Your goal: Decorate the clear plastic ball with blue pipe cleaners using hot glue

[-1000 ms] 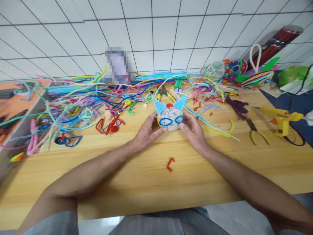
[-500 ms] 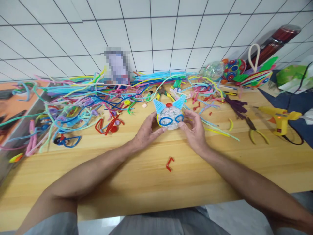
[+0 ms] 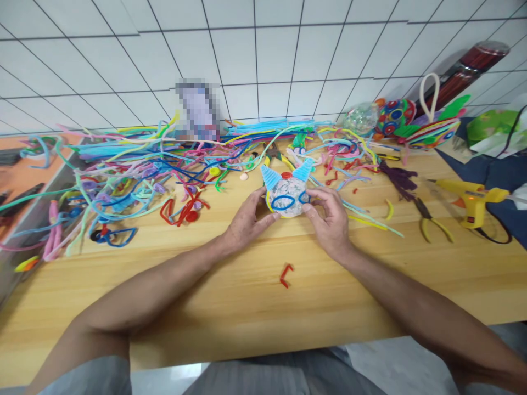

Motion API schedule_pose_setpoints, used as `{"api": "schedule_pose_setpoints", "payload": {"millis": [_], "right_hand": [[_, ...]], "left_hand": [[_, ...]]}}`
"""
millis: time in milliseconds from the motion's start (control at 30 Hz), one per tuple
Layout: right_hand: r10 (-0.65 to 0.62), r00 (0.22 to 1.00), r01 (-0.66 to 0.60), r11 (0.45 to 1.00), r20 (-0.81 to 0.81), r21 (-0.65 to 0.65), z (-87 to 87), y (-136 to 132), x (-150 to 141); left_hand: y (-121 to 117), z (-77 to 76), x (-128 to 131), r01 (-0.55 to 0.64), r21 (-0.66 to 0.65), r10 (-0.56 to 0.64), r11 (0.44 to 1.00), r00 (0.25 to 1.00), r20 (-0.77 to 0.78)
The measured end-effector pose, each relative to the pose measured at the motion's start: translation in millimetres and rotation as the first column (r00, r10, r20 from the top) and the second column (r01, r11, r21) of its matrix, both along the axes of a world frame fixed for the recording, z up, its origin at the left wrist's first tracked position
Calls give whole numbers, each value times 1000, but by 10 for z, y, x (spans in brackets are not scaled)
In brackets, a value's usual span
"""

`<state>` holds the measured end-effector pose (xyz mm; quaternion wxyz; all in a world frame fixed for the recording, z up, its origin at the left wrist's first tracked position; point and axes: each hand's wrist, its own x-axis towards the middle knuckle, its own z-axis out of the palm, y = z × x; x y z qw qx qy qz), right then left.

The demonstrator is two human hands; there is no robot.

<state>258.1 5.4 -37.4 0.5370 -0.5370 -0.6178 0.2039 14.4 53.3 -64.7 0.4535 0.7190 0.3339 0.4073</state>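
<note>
Between my two hands sits a clear round ball point(image 3: 291, 191) with light blue pipe-cleaner ears, a red spot on top and two dark blue loops on its front. My left hand point(image 3: 248, 222) wraps its left side, thumb along the lower edge. On the other side my right hand point(image 3: 329, 219) grips it, thumb and fingers by the right blue loop, partly covering that loop. A yellow strip shows along the ball's left edge. Closer to me, a bent red pipe-cleaner piece point(image 3: 285, 276) lies on the wooden table point(image 3: 230, 323).
Tangled pipe cleaners point(image 3: 140, 164) spread along the back and left. To the right lie pliers point(image 3: 430, 222), a yellow glue gun point(image 3: 473, 200) and a purple bundle point(image 3: 398, 178). Another clear ball point(image 3: 361, 118), colourful ornaments point(image 3: 395, 117) and a dark red flask point(image 3: 465, 74) are near the tiled wall.
The ball has turned slightly to the right between my hands, so the right blue loop is now more hidden by my right fingers. The red piece stays put.
</note>
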Motion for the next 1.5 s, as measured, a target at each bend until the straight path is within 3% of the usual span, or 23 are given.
{"api": "schedule_pose_setpoints", "payload": {"millis": [267, 500, 733, 933, 1300, 1500], "right_hand": [[17, 1000, -17, 1000, -20, 1, -23, -5, 18], [33, 999, -33, 992, 8, 123, -114, 21, 11], [-10, 996, 12, 1000, -85, 21, -195, -2, 8], [39, 983, -66, 987, -181, -148, -245, 38, 32], [79, 975, -120, 975, -209, -188, -219, 105, 21], [134, 977, -161, 974, -169, -159, -120, 474, 75]], "left_hand": [[14, 1, -12, 15, 4, -15, 1000, 1000, -3], [-9, 40, 3, 15, 20, -16, 1000, 1000, 24], [-19, 78, 31, 30, -9, -29, 1000, 999, 37], [-4, 51, -8, -35, 61, 40, 998, 996, -78], [45, 61, -21, -43, 138, 64, 990, 985, -157], [276, 216, 24, -105, 188, 136, 977, 977, -164]]}}
